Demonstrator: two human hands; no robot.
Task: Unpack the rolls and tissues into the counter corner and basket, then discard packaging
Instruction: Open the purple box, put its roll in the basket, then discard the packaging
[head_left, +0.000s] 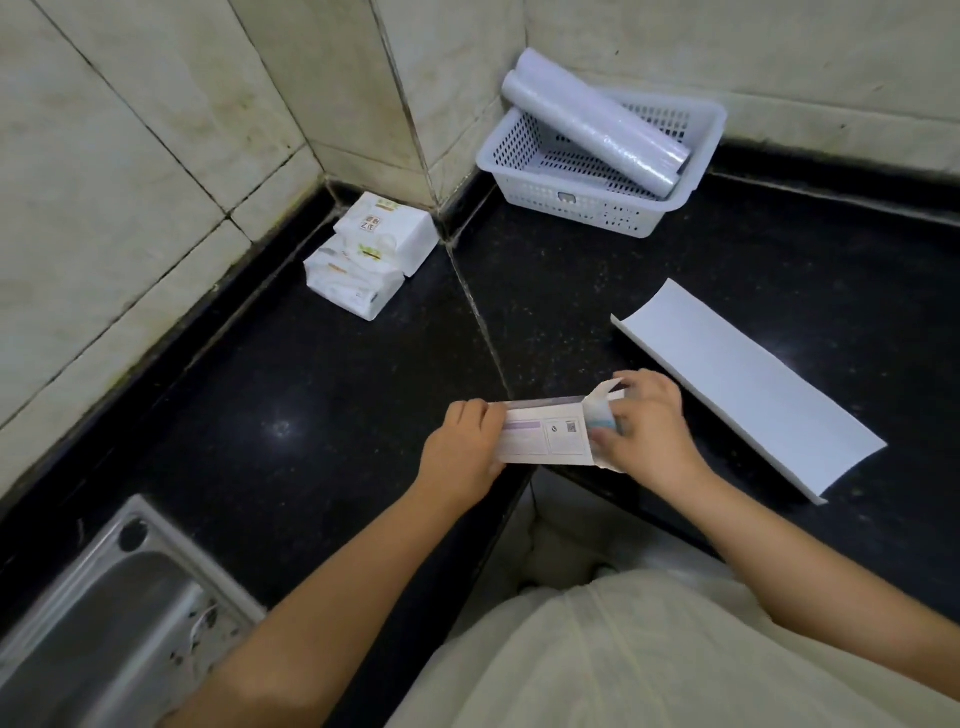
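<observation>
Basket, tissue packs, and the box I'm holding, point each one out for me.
basket (571, 205): head view, front perforated wall.
tissue packs (384, 228): head view, top face of upper pack.
box (545, 434): head view, printed side between both hands.

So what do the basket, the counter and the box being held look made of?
Basket: white moulded plastic, perforated walls. Counter: polished dark stone, likely granite, speckled with glossy reflections. Box: thin printed cardboard, its end flap creased open.
</observation>
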